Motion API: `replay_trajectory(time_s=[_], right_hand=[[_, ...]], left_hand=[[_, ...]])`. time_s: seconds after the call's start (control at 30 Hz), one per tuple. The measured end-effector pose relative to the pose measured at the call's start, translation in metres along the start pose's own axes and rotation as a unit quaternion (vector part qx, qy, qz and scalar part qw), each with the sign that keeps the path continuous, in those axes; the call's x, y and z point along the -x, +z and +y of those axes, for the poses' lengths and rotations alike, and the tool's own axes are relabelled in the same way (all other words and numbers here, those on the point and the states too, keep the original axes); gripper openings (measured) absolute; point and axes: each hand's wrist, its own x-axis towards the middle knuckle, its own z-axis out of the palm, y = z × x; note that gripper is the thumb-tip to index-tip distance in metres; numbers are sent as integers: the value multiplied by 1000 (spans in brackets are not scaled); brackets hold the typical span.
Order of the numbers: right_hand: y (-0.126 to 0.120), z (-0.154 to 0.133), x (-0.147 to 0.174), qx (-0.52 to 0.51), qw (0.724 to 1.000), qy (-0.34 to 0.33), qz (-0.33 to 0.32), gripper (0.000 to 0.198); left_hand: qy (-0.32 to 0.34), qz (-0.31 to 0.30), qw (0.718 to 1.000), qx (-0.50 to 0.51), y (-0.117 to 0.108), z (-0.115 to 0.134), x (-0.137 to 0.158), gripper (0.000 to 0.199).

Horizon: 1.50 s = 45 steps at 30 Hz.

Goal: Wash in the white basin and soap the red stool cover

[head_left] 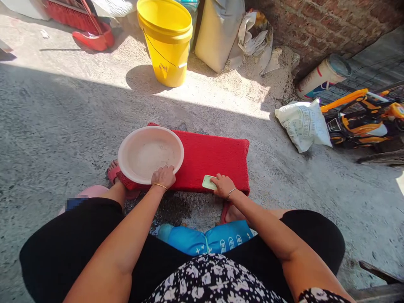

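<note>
A pale pink plastic basin [148,134] sits tilted slightly on the left part of a red textured cloth [214,155], which is spread over a low rectangular support. My left hand [164,176] is closed over the basin's near right rim, fingers inside. Little shows in the basin beyond a whitish bottom. Near the cloth's front edge, my right hand [224,185] is closed on a pale green flat block [208,182] with rounded corners and a small hole at one end. Its underside is hidden against the cloth.
A yellow bucket [167,50] stands ahead, beside a tall sack [217,33] and loose sand. A white printed bag [304,124] and an orange-black machine [360,126] lie right. A blue bundle [202,240] rests between my legs. A red dustpan [94,38] is far left.
</note>
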Motion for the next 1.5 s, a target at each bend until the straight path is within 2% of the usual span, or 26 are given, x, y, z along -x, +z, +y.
replay_trajectory(time_s=[0.07, 0.13, 0.17, 0.23, 0.3, 0.4, 0.5, 0.57, 0.63, 0.7, 0.77, 0.83, 0.93, 1.0, 1.07, 1.13, 1.2, 1.3, 1.4, 1.5], right_hand=[[-5, -62, -29, -13, 996, -81, 27, 46], [-6, -105, -49, -24, 991, -126, 46, 44], [-5, -115, -55, -28, 989, -135, 51, 44], [1, -113, -56, -28, 988, -143, 52, 47], [11, -81, -44, -14, 987, -155, 41, 53], [32, 0, -3, 19, 992, -123, -4, 60], [50, 87, 50, 31, 998, -13, -48, 58], [57, 133, 82, 42, 992, 81, -87, 49], [56, 163, 100, 62, 974, 177, -123, 40], [48, 170, 101, 71, 962, 233, -127, 34], [35, 154, 84, 55, 970, 221, -91, 35], [18, 116, 53, 27, 986, 156, -46, 42], [-8, 33, -1, 8, 1000, 21, 2, 46], [-23, -24, -34, 5, 998, -58, 27, 44], [-33, -69, -59, 2, 992, -115, 52, 42], [-37, -94, -77, 4, 987, -145, 70, 39], [-36, -96, -84, 5, 986, -150, 73, 40], [-22, -60, -75, 4, 991, -125, 53, 49], [5, 8, -42, 7, 997, -72, 38, 57], [39, 86, 5, 4, 1000, 22, 20, 60]], left_hand=[[3, 1, 1000, -6, 0, -1, -1, 39], [3, 0, 1000, -11, 0, -1, -2, 40], [2, -3, 1000, -13, 0, -2, -3, 41], [2, -6, 1000, -14, -1, -2, -4, 42], [-1, -9, 1000, -12, -1, -1, -4, 41], [-5, -11, 1000, -12, -1, -1, -5, 40], [2, -7, 1000, -12, -1, -2, -5, 40], [6, -8, 1000, -8, 0, -3, -6, 40], [8, -12, 1000, -4, 0, -3, -6, 40], [4, -12, 1000, -1, 0, -2, -6, 39], [1, -7, 1000, 1, 1, -1, -5, 38], [1, -2, 1000, 2, 1, 0, -4, 38], [2, 1, 1000, 3, 1, 0, -2, 38], [3, 1, 1000, 1, 1, 0, -1, 38], [5, -2, 1000, -1, 1, -1, -1, 37], [8, -5, 1000, -3, 0, -1, -1, 36], [8, -6, 1000, -7, -1, -1, -2, 35], [5, -2, 1000, -12, 0, -1, -2, 36], [2, -2, 1000, -13, 0, -1, -3, 37], [0, -1, 1000, -13, 1, -1, -4, 39]])
